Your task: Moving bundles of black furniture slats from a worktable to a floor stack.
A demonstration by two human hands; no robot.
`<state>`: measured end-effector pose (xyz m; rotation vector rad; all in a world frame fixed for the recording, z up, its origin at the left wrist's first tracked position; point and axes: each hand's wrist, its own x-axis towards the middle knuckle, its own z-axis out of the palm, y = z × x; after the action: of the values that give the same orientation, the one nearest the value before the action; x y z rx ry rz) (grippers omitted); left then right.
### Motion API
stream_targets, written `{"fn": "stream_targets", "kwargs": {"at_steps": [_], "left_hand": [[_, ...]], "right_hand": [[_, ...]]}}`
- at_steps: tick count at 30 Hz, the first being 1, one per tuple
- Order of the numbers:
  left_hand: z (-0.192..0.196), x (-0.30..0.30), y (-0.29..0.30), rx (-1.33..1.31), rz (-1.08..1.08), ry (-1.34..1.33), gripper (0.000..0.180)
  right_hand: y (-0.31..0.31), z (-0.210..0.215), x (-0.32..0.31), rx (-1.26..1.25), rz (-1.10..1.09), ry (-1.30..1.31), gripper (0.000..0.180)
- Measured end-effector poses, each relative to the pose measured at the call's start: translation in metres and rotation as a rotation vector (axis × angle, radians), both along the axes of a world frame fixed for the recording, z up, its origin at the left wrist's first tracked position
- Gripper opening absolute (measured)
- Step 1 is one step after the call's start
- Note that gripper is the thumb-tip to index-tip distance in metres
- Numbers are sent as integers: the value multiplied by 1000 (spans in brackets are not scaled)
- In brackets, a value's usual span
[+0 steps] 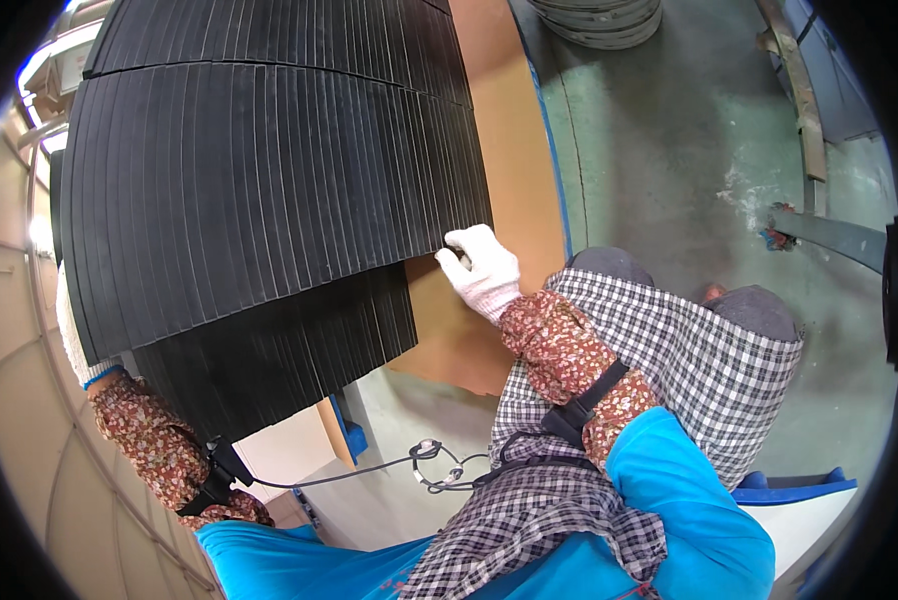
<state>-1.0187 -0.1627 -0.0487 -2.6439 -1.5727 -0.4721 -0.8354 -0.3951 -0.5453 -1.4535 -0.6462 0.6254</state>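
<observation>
Gloved hands at both ends of a row of black strips

Long, narrow black strips lie side by side in a broad row, their surfaces dark and matte with thin pale lines between them. A lower layer of similar strips shows beneath the near edge, and another row continues past the far edge until the view cuts it off. Smooth brown cardboard extends out from under them on the right.

The left hand, in a white glove with a blue cuff edge, is at the row's near left corner; its fingers are largely hidden, so its opening and grip cannot be told. The right hand, in a white knitted glove, is at the near right corner, fingers curled and thumb close to the forefinger around the strip ends; whether it grips one cannot be told.

Both forearms reach forward, spread wide, in flowered sleeves with black straps. A black-and-white checked apron covers the lap. A coiled grey object is cut off at the top.
</observation>
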Motion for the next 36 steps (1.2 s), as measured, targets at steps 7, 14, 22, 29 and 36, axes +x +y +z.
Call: {"fn": "stream_targets", "kwargs": {"at_steps": [7, 14, 22, 29, 36], "left_hand": [[4, -10, 3, 36, 23, 5, 46], [-10, 65, -64, -307, -422, -11, 46], [10, -12, 8, 47, 0, 24, 46], [10, -12, 10, 30, 3, 19, 46], [15, -16, 14, -13, 10, -24, 47]], "right_hand": [[0, 13, 0, 12, 16, 70, 18], [5, 0, -2, 166, -52, -114, 23], [-1, 21, 6, 81, 69, 23, 19], [3, 18, 6, 118, 26, -23, 17], [4, 25, 5, 166, -7, -24, 19]]}}
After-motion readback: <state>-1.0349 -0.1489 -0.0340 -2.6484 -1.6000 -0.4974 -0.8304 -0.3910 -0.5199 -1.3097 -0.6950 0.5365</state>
